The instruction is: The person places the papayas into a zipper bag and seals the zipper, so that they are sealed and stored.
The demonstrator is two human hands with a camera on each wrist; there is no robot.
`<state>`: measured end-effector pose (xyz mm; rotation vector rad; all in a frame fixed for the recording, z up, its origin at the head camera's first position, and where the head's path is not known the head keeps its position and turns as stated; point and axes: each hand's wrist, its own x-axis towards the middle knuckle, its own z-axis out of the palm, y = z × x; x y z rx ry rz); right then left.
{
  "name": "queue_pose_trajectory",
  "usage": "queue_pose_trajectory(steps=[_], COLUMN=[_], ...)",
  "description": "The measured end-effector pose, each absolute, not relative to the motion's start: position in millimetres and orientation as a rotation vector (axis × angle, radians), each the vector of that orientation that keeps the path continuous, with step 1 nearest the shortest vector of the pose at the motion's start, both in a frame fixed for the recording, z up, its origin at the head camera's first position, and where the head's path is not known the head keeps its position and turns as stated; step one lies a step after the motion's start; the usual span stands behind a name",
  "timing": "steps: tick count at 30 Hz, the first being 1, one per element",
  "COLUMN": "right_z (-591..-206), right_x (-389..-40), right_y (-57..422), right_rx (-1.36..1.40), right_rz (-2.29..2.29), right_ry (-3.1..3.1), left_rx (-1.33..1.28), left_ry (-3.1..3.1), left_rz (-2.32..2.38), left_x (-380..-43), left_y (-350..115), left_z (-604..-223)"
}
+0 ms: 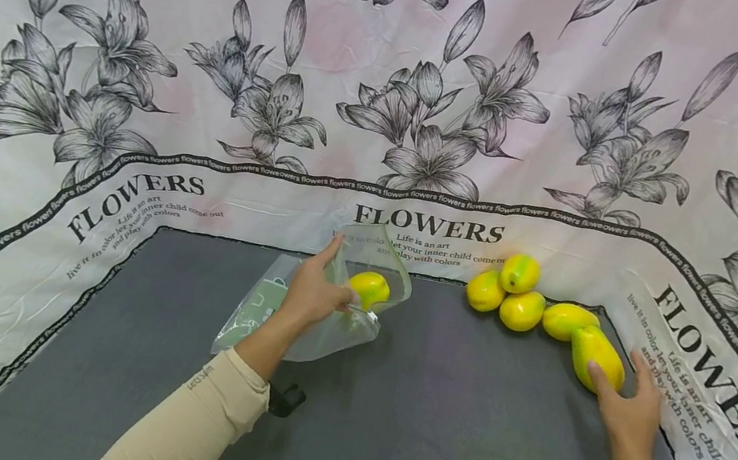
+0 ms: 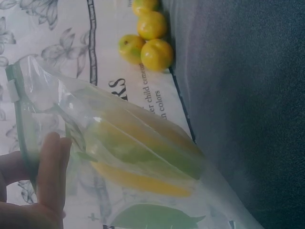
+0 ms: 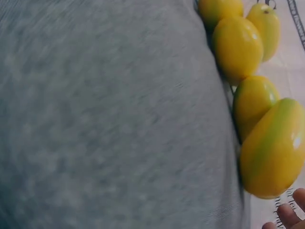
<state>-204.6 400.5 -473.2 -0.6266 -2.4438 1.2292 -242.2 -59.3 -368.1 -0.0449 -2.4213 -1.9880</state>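
Note:
My left hand [image 1: 315, 290] pinches the rim of a clear zip bag [image 1: 328, 345] and holds its mouth apart. Inside the bag lies a yellow fruit [image 1: 371, 289]; through the plastic in the left wrist view, yellow and green shapes [image 2: 143, 148] look blurred. At the far right of the table, my right hand [image 1: 635, 413] spreads its thumb and fingers beside a large yellow mango-like fruit [image 1: 595, 356] with a green streak. In the right wrist view the fingertips [image 3: 288, 214] show just below that fruit [image 3: 271, 152], with a small gap.
Beside the large fruit lies a smaller yellow one [image 1: 568, 321]. Left of it, several more are clustered: one fruit [image 1: 520, 273] on top, others [image 1: 521, 311] below. The dark grey table [image 1: 423, 434] meets a flower-printed cloth [image 1: 270, 205] at the back and sides.

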Motion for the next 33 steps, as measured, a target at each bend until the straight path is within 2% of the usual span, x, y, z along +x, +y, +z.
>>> queue_pose_trajectory(steps=[8,20,33], right_z=[-486,-494,-490], right_x=[-208,-216,-209], right_y=[404,412,406], right_rx=[-0.7,-0.73,-0.845], right_rz=[1.37,1.31,1.374], right_ry=[-2.435,-2.484,-2.318], left_rx=[-0.086,-0.145,-0.13], left_ry=[-2.394,-2.285,-2.162], left_rz=[-2.083,-2.213,-2.36], left_x=[-242,-240,-239], left_y=[-62,-62,-63], left_z=[-370,-370,-368])
